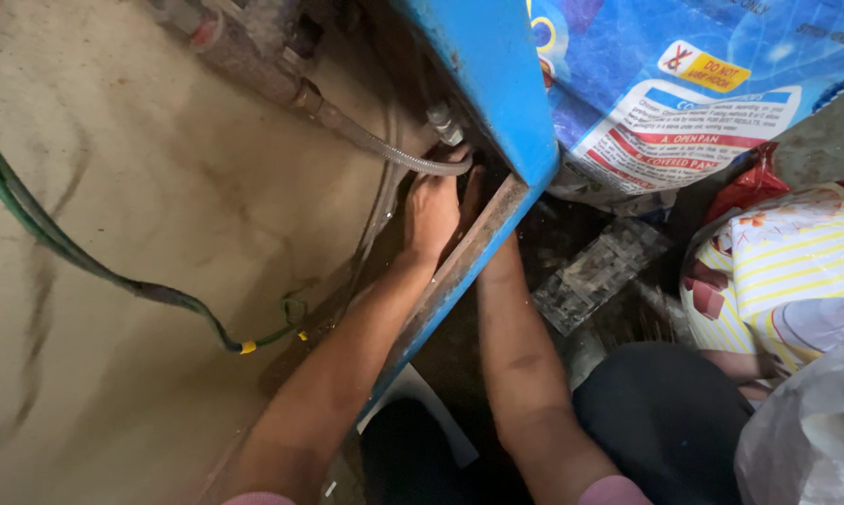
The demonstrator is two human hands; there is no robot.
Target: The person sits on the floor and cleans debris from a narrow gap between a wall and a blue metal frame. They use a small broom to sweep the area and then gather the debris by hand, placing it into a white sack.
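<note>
My left hand (433,210) reaches up under a blue metal machine frame (497,84), fingers against the underside beside a braided metal hose (413,159) and its threaded fitting (445,123). Whether it grips anything is hidden by the frame. My right forearm (520,337) goes up behind the rusty lower edge of the frame (459,266), and the right hand itself is out of sight behind it.
A green hose (85,262) with a yellow band trails across the dusty concrete floor at left. A blue printed sack (684,84) lies at upper right, a striped yellow-and-white bag (796,262) and a clear plastic bag (806,430) at right. My dark trouser knee (665,421) is below.
</note>
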